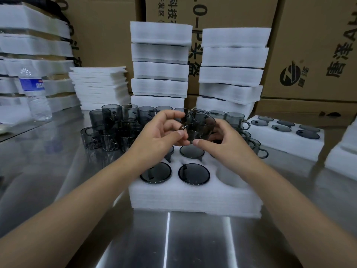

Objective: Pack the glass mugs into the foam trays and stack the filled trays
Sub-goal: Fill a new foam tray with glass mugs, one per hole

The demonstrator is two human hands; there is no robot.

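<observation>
Both hands hold one smoky grey glass mug (202,123), tilted, above the white foam tray (195,198) in front of me. My left hand (164,132) pinches its handle side; my right hand (224,141) cups its body from the right. The tray holds several mugs sunk in its holes, two of them at the front (155,172) (193,174); a hole at the front right (229,174) is open. Loose mugs (112,128) stand grouped behind the tray, more (257,147) to its right.
Two tall stacks of filled foam trays (160,70) (231,74) rise at the back, with flat foam sheets (99,86) to their left. Another filled tray (286,140) lies at the right. A water bottle (35,93) stands at the left. Cardboard boxes (309,45) line the back.
</observation>
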